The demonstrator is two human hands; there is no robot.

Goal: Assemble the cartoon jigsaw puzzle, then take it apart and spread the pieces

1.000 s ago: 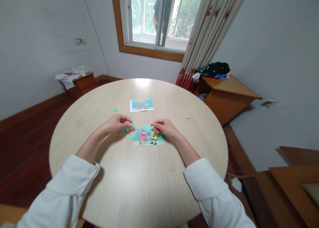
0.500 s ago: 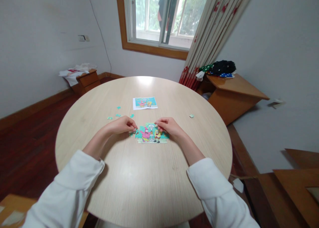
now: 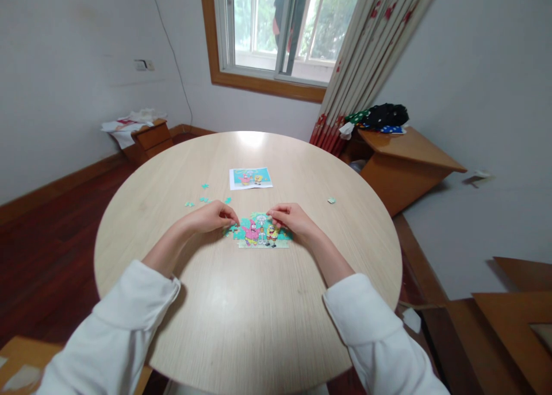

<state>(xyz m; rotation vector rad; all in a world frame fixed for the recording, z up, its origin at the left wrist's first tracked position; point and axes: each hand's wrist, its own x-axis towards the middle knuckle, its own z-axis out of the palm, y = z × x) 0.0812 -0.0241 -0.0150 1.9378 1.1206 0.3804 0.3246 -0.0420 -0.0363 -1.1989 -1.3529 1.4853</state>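
A partly assembled jigsaw puzzle with cartoon figures, one pink and one yellow, on a turquoise ground lies flat on the table before me. At its upper left edge, my left hand is closed in a pinch on a small puzzle piece, mostly hidden by the fingertips. My right hand has thumb and fingers pressed together at the upper right edge, gripping the puzzle there and covering part of it. Behind the puzzle sits a printed picture of the same scene.
Several loose turquoise pieces lie left of the printed picture, and a single piece lies to the right. The round wooden table stands near a window and curtain. A wooden cabinet with cloths is at the right.
My left fingertips have shifted very slightly at the puzzle's left edge, showing more of the pieces below them. The right hand stays almost still.
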